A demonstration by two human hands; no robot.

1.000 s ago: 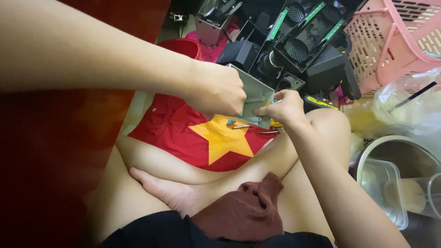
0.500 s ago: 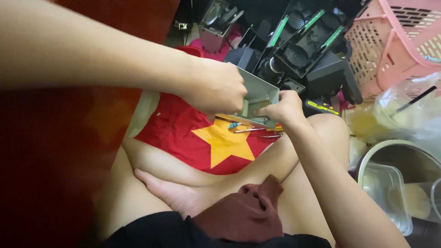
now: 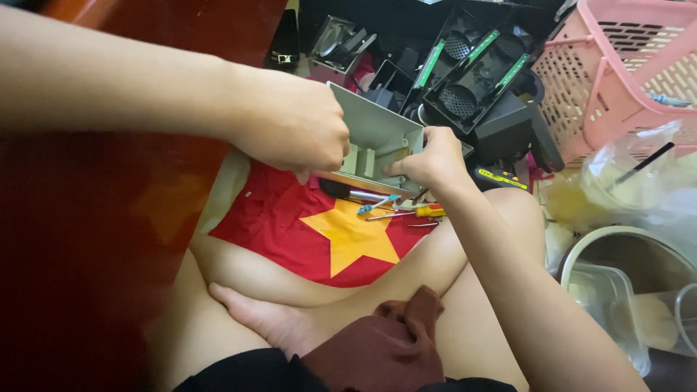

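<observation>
Grey casing [image 3: 377, 141]: gripped at its left edge by the left hand [image 3: 290, 123], at its right by the right hand [image 3: 432, 160].
Screwdrivers [image 3: 396, 207]: laid on red cloth [image 3: 283, 218] below the casing.
Pink basket [image 3: 617, 72]: right of the casing; contents cannot be told.

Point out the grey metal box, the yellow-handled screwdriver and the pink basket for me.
grey metal box [image 3: 377, 141]: head view, on its open inner wall between the two hands.
yellow-handled screwdriver [image 3: 428, 212]: head view, on the yellow handle, lying on the red cloth.
pink basket [image 3: 617, 80]: head view, on its slotted side wall.

I saw a dark red wooden surface [image 3: 87, 239] on the left, a pink plastic basket [image 3: 617, 80] at right, black clutter [image 3: 479, 80] between, softly lit.
</observation>
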